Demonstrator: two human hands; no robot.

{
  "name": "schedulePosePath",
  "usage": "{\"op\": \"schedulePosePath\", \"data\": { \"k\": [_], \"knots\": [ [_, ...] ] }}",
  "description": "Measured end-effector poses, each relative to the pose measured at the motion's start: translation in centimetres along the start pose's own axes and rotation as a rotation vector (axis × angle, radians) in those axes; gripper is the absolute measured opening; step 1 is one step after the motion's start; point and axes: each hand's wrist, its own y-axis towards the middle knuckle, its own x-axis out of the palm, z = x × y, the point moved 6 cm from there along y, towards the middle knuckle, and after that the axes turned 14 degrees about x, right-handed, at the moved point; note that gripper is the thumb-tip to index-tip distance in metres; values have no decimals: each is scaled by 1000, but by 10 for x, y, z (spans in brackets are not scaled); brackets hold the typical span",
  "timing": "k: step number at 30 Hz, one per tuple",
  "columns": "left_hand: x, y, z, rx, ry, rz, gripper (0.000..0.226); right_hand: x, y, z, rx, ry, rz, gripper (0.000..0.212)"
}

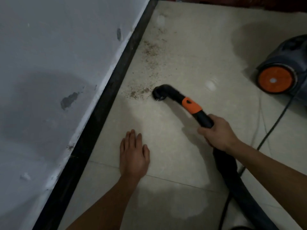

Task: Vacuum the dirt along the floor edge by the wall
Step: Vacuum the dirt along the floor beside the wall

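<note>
Brown dirt (147,68) could scatter against the skirting (106,98) if the right hand (216,132), gripping the handle (204,120), rushes the nozzle (158,94); the left hand (134,156) lies flat and open on the floor (191,52).

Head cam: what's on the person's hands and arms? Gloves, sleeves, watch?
Nothing worn shows: left hand and right hand are ungloved, no rings or watch visible; left forearm and right forearm are unsleeved up to the frame edge.

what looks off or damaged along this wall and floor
Brown dirt lies scattered on the floor beside the skirting, ahead of the nozzle of the hose. The wall paint is chipped in grey patches above it.
</note>
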Motion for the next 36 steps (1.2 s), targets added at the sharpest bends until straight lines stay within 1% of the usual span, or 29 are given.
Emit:
{"op": "schedulePosePath", "data": {
  "k": [2,3,6,8,10,13,18,23,27,31,36],
  "knots": [
    [1,0,0,-2,10,3,49,11,-11,3,-35,-67,-55,20],
    [0,1,0,-3,13,5,50,10,-10,3,-33,-69,-51,20],
    [0,1,1,0,8,14,52,-6,13,-5,38,9,78,15],
    [0,1,1,2,14,19,52,-11,29,-18,73,74,106,14],
    [1,0,1,3,6,20,52,-3,33,-28,57,71,65,15],
    [1,0,0,2,2,27,51,17,25,-31,3,7,-23,17],
    [3,1,0,4,6,31,51,18,33,-45,11,45,14,15],
    [2,1,0,12,19,21,51,43,25,-53,-43,-43,-140,16],
    [3,0,-1,2,19,8,52,43,37,-65,-35,9,-89,15],
    [4,-1,-2,2,3,19,50,53,45,-74,-55,-46,-146,14],
    [3,-1,-2,2,2,31,50,62,72,-110,-20,48,-84,14]
  ]
}}
